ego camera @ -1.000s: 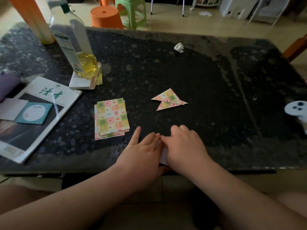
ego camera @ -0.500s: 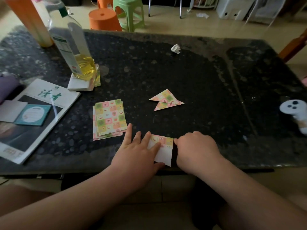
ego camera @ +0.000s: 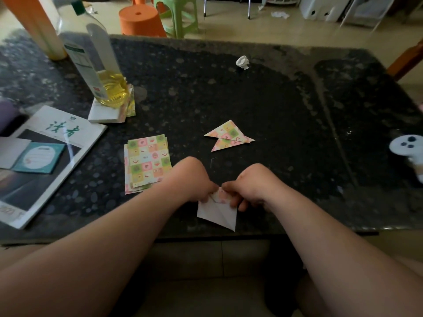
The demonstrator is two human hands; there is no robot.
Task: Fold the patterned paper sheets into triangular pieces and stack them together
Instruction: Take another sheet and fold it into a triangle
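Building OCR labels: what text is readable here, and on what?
"读者", green brush characters: on white magazine cover.
Label on clear plastic oil bottle: too blurred to read.
Print on teal card: too small to read.
On checked patterned paper sheets: no legible text.

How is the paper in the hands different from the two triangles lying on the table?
The held paper shows mostly its white back; the triangles show their checked pattern. The held paper is pinched by the left hand and right hand; the triangles lie untouched, overlapping. Both carry the same pastel pattern.
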